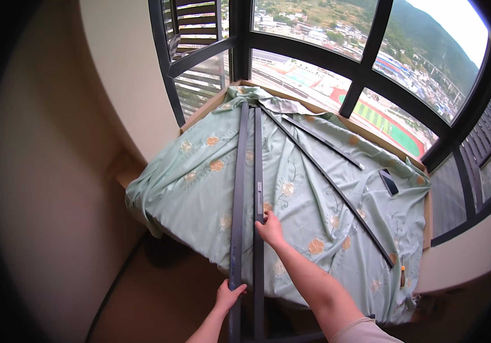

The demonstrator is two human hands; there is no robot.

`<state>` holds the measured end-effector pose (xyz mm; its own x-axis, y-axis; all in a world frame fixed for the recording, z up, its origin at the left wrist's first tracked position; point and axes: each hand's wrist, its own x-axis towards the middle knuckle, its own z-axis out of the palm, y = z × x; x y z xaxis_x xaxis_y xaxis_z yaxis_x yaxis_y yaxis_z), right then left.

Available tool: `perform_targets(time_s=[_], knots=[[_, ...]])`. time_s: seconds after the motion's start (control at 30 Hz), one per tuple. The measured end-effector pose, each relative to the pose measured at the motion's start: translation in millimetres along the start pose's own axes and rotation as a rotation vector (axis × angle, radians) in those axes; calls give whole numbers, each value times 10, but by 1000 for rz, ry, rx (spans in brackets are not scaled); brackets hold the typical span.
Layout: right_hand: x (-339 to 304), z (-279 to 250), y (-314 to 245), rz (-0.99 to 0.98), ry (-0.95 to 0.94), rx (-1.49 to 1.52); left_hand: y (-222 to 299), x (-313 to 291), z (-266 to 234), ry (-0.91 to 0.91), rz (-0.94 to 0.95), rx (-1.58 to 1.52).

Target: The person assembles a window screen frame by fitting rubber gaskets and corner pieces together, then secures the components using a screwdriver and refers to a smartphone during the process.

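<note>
Two long dark grey metal bars lie side by side over a pale green flowered cloth (199,194). My left hand (228,296) is closed round the left bar (237,211), low down where it juts past the cloth's near edge. Higher up, my right hand (270,228) grips the right bar (258,154), just below an inset latch plate (259,197); its thumb lies across the bar. A dark crosspiece (299,338) shows at the lower edge, and I cannot tell how it joins the bars.
To the right lie a thin black strip (337,191), a shorter dark strip (325,143), a phone (389,182) and a small tool with an orange-tipped handle (403,276). The cloth covers a window ledge with a wooden rim (428,220). Dark-framed windows (359,71) stand behind.
</note>
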<state>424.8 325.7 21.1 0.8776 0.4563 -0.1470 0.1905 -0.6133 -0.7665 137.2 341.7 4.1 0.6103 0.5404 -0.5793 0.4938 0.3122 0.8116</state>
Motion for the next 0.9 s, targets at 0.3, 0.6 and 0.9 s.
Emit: perform_targets(time_s=[0.3, 0.6, 0.9], knots=[[914, 201, -366, -61, 268, -430, 336, 230, 193, 147, -73, 30], [964, 42, -411, 12, 153, -259, 244, 161, 227, 140, -33, -18], [964, 116, -89, -121, 86, -90, 221, -47, 190, 100, -66, -105]])
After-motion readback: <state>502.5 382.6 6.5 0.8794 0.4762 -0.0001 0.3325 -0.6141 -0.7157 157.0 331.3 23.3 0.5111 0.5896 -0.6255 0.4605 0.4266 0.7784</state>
